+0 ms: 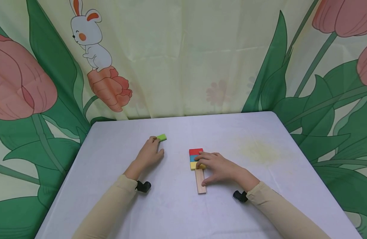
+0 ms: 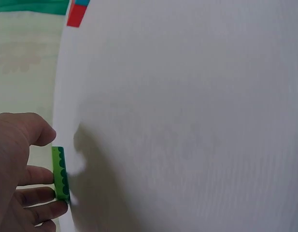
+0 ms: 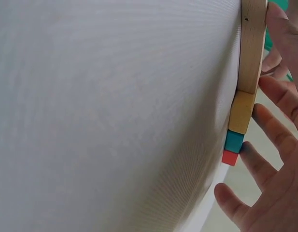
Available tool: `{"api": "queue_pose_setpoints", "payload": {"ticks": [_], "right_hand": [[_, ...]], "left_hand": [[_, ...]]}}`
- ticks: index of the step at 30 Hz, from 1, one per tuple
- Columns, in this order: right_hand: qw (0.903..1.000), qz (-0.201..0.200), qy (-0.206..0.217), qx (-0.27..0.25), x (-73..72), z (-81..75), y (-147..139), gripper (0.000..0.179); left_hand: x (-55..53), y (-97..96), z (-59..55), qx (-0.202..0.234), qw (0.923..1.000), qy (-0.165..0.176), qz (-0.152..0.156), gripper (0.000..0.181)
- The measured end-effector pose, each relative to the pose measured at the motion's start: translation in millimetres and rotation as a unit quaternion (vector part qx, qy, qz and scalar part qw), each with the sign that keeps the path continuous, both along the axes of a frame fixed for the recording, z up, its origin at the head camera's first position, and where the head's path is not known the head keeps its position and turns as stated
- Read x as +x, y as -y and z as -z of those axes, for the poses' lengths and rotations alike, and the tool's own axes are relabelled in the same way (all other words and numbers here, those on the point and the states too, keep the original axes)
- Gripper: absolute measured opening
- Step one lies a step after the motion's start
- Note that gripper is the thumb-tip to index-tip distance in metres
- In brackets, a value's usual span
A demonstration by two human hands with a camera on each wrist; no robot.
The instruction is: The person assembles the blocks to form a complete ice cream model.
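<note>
My left hand [image 1: 148,153] reaches to a small green block [image 1: 162,137] on the table. In the left wrist view, fingertips touch the side of the green block [image 2: 61,174], while the thumb stays apart from it. A red block [image 1: 196,151], a blue block [image 1: 193,158] and a yellow block [image 1: 193,166] lie in a touching column. Below the yellow one, a long plain wooden block [image 1: 200,184] lies flat, end against it. Spread over this row, my right hand [image 1: 223,168] rests its fingertips on the blocks, its thumb by the wooden block's edge.
A white cloth covers the table [image 1: 159,212], with a yellowish stain at the right. Behind it hangs a curtain [image 1: 171,59] printed with tulips and a rabbit. Black wrist cameras sit at the left cuff [image 1: 144,186] and right cuff [image 1: 240,196].
</note>
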State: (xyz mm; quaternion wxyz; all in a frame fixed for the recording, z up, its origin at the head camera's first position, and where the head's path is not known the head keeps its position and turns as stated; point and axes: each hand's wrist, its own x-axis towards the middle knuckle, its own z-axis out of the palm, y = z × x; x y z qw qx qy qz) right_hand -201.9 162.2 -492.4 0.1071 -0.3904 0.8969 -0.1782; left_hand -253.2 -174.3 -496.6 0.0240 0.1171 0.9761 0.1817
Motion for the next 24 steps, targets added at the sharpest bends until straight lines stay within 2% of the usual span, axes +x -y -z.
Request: {"api": "queue_pose_setpoints", "payload": {"ticks": [7, 15, 24], "right_hand": [[1.0, 0.001, -0.002, 0.005, -1.4, 0.8, 0.2, 0.055], [0.9999, 0.005, -0.001, 0.012, -2.2, 0.9, 0.7, 0.056], [0.9997, 0.008, 0.0, 0.022, -3.0, 1.4, 0.7, 0.057]], "left_hand": [[1.5, -20.9, -0.8, 0.004, 0.9998, 0.012, 0.014, 0.06], [0.9, -42.8, 3.2, -0.005, 0.9997, -0.005, 0.024, 0.058], [-0.5, -64.3, 4.2, -0.018, 0.9994, 0.014, 0.026, 0.057]]}}
